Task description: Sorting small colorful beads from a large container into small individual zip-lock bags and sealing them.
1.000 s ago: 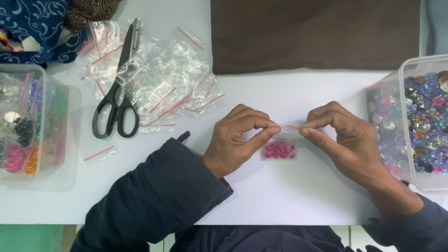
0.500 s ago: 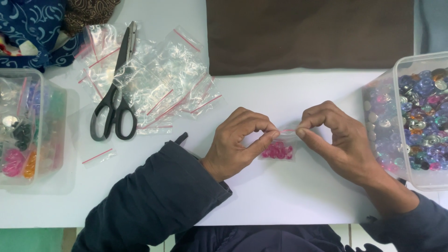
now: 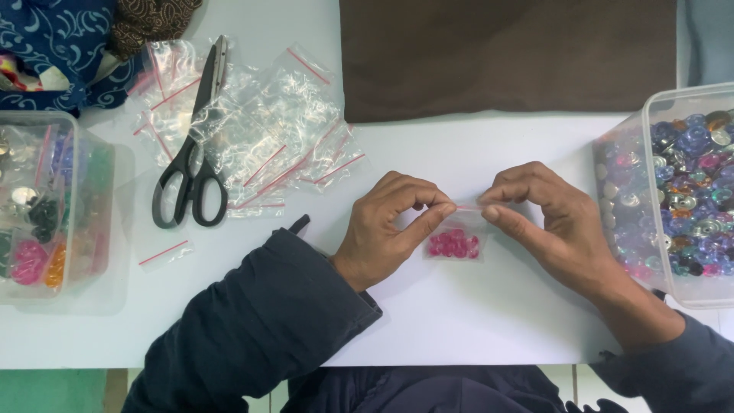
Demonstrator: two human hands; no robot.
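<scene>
A small clear zip bag (image 3: 456, 243) with several pink beads inside hangs just above the white table (image 3: 459, 321). My left hand (image 3: 388, 228) pinches the left end of its red-striped top edge between thumb and forefinger. My right hand (image 3: 550, 226) pinches the right end of the same edge. Both hands sit close together at the table's middle, and both arms wear dark blue sleeves.
A clear box of mixed coloured beads (image 3: 677, 191) stands at the right. Another clear box with beads (image 3: 46, 206) stands at the left. Black scissors (image 3: 191, 153) lie on a pile of empty zip bags (image 3: 267, 145). Brown cloth (image 3: 505, 53) covers the far side; patterned blue fabric (image 3: 53, 46) lies far left.
The hands stay pinched on the bag's top edge and have barely shifted. The view has drifted slightly.
</scene>
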